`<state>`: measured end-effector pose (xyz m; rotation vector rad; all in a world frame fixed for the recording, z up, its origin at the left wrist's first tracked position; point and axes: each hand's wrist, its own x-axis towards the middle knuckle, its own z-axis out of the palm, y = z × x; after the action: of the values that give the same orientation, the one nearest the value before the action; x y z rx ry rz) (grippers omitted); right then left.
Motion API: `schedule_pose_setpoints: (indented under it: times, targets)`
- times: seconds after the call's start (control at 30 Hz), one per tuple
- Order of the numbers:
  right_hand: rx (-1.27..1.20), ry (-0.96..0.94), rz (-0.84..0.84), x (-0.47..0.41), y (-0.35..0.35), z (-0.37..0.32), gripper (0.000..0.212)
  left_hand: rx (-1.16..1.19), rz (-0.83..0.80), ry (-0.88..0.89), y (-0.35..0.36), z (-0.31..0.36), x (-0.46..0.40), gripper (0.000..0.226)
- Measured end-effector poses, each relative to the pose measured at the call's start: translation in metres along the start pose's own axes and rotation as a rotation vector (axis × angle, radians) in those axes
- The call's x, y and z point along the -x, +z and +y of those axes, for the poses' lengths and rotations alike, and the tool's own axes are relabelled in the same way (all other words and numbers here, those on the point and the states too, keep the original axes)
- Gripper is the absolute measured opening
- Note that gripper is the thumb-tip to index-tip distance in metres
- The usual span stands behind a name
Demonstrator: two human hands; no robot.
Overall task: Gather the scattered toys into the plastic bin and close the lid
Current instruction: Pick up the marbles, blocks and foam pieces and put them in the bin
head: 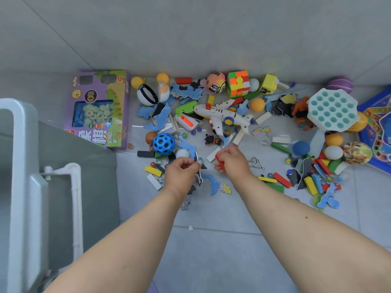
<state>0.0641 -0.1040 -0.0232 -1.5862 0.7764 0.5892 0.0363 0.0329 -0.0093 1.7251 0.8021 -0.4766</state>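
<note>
Left hand (181, 170) pinches puzzle pieces (197, 166), right hand (230, 159) grips a red block (220, 162) amid floor toys; plastic bin (12, 157) lies at 9 o'clock, nearer left hand.

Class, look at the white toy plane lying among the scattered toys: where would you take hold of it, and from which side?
Probably grip the white toy plane around its fuselage just behind the nose, coming down from above. The body is the narrowest stretch, while the wings stick out sideways and loose toys crowd every side on the floor.

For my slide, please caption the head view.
Left hand pinches blue puzzle pieces, right hand grips red wooden block among scattered toys.
</note>
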Motion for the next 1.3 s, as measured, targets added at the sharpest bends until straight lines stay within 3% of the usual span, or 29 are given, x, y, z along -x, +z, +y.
schedule_pose_setpoints:
  times: [0.1, 0.27, 0.4, 0.53, 0.6, 0.7, 0.77, 0.83, 0.93, 1.03, 1.1, 1.2, 1.3]
  targets:
    - [-0.176, 0.096, -0.118, 0.009, 0.01, -0.003, 0.01, 0.123, -0.057, -0.074, 0.003, 0.004, 0.005, 0.018]
    - [-0.207, 0.096, -0.24, 0.015, 0.021, 0.003, 0.012, 0.211, -0.061, -0.069, 0.006, 0.002, 0.008, 0.022]
    - [-0.179, 0.145, -0.199, 0.014, 0.015, 0.004, 0.011, -0.192, 0.272, 0.03, -0.011, 0.0, -0.009, 0.013]
    - [-0.137, 0.158, -0.165, 0.014, 0.01, 0.006, 0.005, -0.669, 0.175, 0.101, -0.01, 0.002, -0.018, 0.041]
    - [-0.127, 0.166, -0.159, 0.014, 0.009, 0.007, 0.008, -0.877, 0.16, 0.151, -0.004, 0.002, -0.022, 0.041]
    - [-0.102, 0.151, -0.154, 0.015, 0.009, 0.005, 0.011, -1.01, 0.143, 0.175, 0.002, 0.007, -0.028, 0.038]
    - [-0.091, 0.126, -0.143, 0.016, 0.008, 0.001, 0.012, -1.002, 0.14, 0.213, 0.004, 0.011, -0.028, 0.037]
    - [-0.102, 0.104, -0.13, 0.016, 0.008, -0.003, 0.011, -0.852, 0.126, 0.28, 0.005, 0.013, -0.023, 0.038]
    - [-0.145, 0.092, -0.138, 0.016, 0.01, -0.008, 0.011, -0.541, -0.049, 0.381, 0.011, 0.016, -0.005, 0.04]
    - [-0.19, 0.113, -0.163, 0.018, 0.009, -0.012, 0.011, -0.414, -0.159, 0.382, 0.008, 0.014, 0.005, 0.043]
    - [-0.247, 0.125, -0.172, 0.02, 0.007, -0.015, 0.009, -0.459, -0.028, 0.411, -0.003, 0.015, 0.002, 0.049]
    - [-0.312, 0.156, -0.175, 0.022, 0.003, -0.015, 0.008, -0.618, 0.358, 0.34, -0.025, 0.025, -0.019, 0.055]
    - [-0.372, 0.199, -0.195, 0.022, 0.002, -0.012, 0.012, -0.853, 0.309, 0.23, -0.042, 0.029, -0.044, 0.067]
